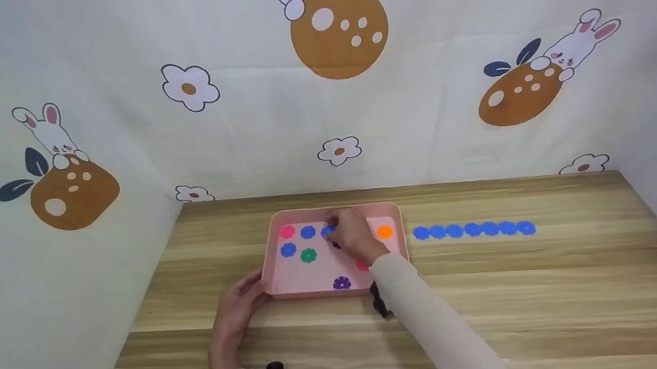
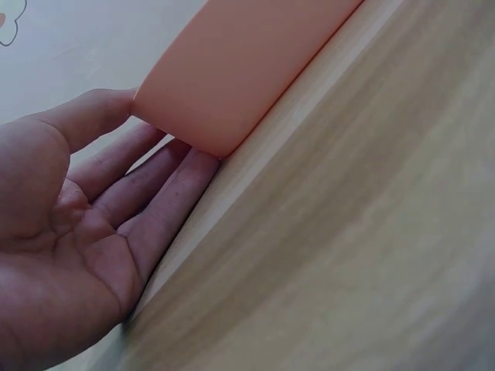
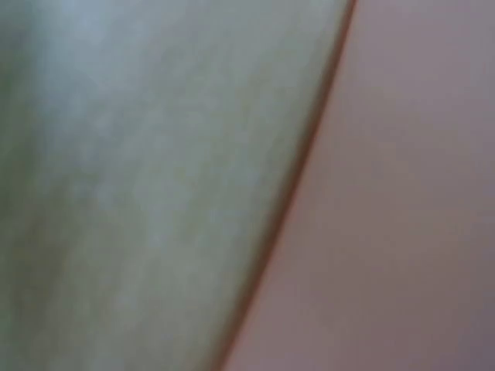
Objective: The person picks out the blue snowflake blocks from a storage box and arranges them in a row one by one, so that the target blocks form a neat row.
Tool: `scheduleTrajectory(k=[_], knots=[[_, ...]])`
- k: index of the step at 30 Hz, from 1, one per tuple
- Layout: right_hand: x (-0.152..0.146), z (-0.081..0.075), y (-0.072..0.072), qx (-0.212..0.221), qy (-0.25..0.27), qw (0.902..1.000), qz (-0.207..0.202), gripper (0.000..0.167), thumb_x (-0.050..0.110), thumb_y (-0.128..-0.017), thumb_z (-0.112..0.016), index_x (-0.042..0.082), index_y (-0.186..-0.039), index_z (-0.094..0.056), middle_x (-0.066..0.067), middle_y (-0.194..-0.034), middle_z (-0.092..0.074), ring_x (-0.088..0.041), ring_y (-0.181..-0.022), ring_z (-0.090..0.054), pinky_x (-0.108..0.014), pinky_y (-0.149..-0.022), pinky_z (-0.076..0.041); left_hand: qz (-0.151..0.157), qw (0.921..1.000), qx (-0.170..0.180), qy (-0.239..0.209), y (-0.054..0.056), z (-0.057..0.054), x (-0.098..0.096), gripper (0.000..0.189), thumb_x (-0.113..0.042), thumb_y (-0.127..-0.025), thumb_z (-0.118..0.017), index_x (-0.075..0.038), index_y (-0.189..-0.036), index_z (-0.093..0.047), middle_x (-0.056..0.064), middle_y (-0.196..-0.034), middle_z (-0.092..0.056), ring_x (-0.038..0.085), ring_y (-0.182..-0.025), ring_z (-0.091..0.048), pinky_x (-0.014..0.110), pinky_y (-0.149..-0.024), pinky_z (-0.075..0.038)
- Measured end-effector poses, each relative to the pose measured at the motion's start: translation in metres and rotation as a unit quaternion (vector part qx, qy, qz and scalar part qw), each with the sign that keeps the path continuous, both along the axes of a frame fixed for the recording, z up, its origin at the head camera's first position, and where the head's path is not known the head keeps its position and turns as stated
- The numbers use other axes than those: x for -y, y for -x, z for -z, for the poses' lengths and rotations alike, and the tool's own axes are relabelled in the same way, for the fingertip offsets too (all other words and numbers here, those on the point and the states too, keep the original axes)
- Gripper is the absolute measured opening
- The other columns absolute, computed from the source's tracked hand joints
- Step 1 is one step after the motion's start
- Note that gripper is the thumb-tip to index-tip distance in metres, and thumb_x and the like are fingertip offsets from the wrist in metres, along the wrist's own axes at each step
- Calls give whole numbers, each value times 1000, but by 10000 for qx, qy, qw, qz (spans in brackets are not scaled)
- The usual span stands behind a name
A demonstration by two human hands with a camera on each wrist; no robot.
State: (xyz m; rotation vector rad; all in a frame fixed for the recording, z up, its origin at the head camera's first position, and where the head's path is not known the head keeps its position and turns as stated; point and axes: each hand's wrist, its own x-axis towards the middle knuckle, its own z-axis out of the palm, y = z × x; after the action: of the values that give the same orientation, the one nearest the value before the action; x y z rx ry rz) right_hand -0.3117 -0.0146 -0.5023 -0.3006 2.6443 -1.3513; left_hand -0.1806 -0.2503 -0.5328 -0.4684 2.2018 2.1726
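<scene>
A pink tray (image 1: pixel 316 294) sits on the table with several flower-shaped plastic discs in it. My left hand (image 1: pixel 237 306) is at its near left corner; in the left wrist view the thumb touches the tray's upper edge and the fingers (image 2: pixel 166 197) reach round its lower side. Inside the tray, my right hand (image 1: pixel 353 231) has curled fingers about a blue flower disc (image 1: pixel 326 232), which they partly hide. Nearby lie another blue disc (image 1: pixel 307 232), a pink disc (image 1: pixel 287 231) and a green disc (image 1: pixel 309 255). The right wrist view shows only a blurred tray wall (image 3: pixel 387 201) and tabletop.
Right of the tray, several blue discs (image 1: pixel 473 229) form a straight row on the wooden table (image 1: pixel 533 297). An orange disc (image 1: pixel 384 232) and a purple disc (image 1: pixel 341 282) lie in the tray. A patterned cloth (image 1: pixel 260 124) hangs behind the table.
</scene>
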Motion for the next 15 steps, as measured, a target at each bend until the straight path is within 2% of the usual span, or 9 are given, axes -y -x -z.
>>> scheduleTrajectory(k=[6,15], knots=[[1,-3,1,116,-188,9997,-79,26,11,-91,-73,8,-116,-66,-9,-105,-62,-23,-92,-62,-23,-72,-60,51,10000,3,69,0,-2,-1,44,-17,-98,-64,-3,-140,-57,21,-145,-56,31,-128,-61,31,-102,-56],[2,-2,4,129,-629,9976,-242,33,13,-87,-77,7,-117,-65,-7,-101,-62,-22,-89,-61,-21,-65,-58,36,9996,203,177,0,-2,1,44,-19,-98,-65,-7,-140,-57,19,-146,-56,29,-130,-60,32,-104,-55]])
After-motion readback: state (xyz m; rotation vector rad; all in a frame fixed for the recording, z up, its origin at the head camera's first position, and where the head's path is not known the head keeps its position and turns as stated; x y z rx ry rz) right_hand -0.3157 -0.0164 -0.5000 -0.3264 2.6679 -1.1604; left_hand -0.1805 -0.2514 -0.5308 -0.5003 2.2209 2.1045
